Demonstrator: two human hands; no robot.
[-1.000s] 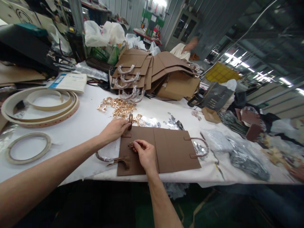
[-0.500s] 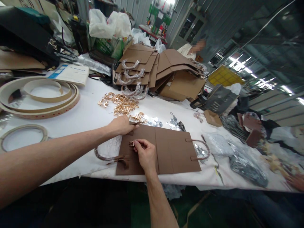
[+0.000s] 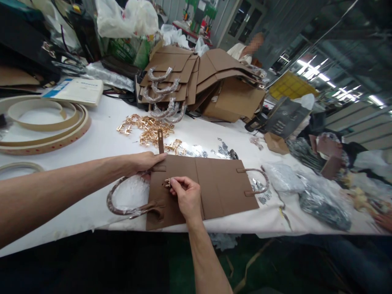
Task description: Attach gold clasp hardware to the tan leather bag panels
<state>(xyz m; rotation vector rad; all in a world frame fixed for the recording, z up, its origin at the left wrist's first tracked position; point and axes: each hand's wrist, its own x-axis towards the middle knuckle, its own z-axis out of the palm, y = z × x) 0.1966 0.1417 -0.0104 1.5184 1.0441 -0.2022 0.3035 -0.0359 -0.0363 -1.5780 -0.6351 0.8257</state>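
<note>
A brown bag panel (image 3: 226, 183) lies unfolded on the white-covered table, with a plastic-wrapped handle (image 3: 113, 198) at its left end and another handle (image 3: 266, 179) at its right. My left hand (image 3: 147, 161) grips the panel's upper left edge, thumb on top and fingers partly hidden underneath. A brown strap (image 3: 161, 141) with a slot sticks up just beyond that thumb. Between thumb and fingertips, my right hand (image 3: 187, 196) pinches a small gold metal fitting (image 3: 167, 183) with prongs, held close over the panel beside a small dark hole.
Behind the panel lies a pile of gold fittings (image 3: 150, 127). Stacked brown bag panels (image 3: 183, 77) stand farther back. Rolls of tan strip (image 3: 45, 141) and a book (image 3: 76, 90) sit at left; plastic-wrapped bundles (image 3: 321, 204) lie at right. Another person (image 3: 240, 52) is in the background.
My left hand has moved from the strap area to the panel's left edge, and the strap now stands up. My right hand still holds the gold fitting over the panel.
</note>
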